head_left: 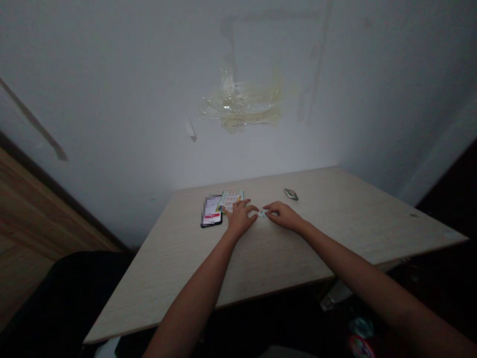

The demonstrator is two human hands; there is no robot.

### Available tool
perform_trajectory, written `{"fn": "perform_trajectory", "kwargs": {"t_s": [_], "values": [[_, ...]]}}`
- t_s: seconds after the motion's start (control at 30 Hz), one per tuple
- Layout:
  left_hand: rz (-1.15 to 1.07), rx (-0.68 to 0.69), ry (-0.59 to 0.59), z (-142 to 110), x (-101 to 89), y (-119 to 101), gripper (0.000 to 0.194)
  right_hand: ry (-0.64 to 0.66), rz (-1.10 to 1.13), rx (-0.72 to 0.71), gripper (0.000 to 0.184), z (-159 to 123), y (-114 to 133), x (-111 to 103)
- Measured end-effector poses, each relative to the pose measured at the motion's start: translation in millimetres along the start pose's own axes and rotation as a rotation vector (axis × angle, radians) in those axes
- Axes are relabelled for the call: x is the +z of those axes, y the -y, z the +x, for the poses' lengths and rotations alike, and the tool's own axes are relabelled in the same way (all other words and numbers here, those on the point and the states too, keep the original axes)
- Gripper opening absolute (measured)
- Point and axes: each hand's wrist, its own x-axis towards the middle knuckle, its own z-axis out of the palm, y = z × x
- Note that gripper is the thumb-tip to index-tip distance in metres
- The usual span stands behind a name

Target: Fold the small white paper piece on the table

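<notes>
A small pale piece (pixel 262 214), perhaps paper or a sticker, lies low over the middle of the table between both hands. My left hand (pixel 241 218) pinches its left edge between thumb and forefinger, with the other fingers spread. At the opposite edge, my right hand (pixel 285 216) closes its fingertips on the same piece. A printed sheet with rows of small pictures (pixel 231 199) lies just behind my left hand, which partly covers it. Left of that hand rests a dark-edged phone (pixel 211 219) with a lit screen, slightly overlapped by the sheet.
A small crumpled packet or folded scrap (pixel 291 194) lies toward the back right of the light wooden table (pixel 179 258). The back edge meets a wall (pixel 149 99) with yellowed tape (pixel 242 107) on it. Something dark (pixel 70 288) stands left of the table.
</notes>
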Motion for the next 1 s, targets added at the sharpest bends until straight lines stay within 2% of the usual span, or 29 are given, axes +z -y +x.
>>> {"fn": "perform_trajectory", "kwargs": {"t_s": [0.1, 0.2, 0.57, 1.0], "values": [[-0.006, -0.007, 0.003, 1.0, 1.4, 1.3, 0.015, 0.011, -0.009, 0.023, 0.019, 0.3, 3.0, -0.9], [-0.008, -0.015, -0.003, 2.0, 1.9, 0.3, 0.016, 0.008, -0.007, 0.023, 0.021, 0.8, 5.7, -1.8], [0.005, -0.001, 0.053, 9.3, -0.2, -3.5, 0.012, -0.003, -0.004, 0.017, 0.017, 1.5, 4.5, -0.2], [0.092, 0.046, 0.034, 5.9, -5.0, -8.3, 0.018, -0.004, 0.014, 0.046, 0.016, 1.2, 6.2, -1.3]]}}
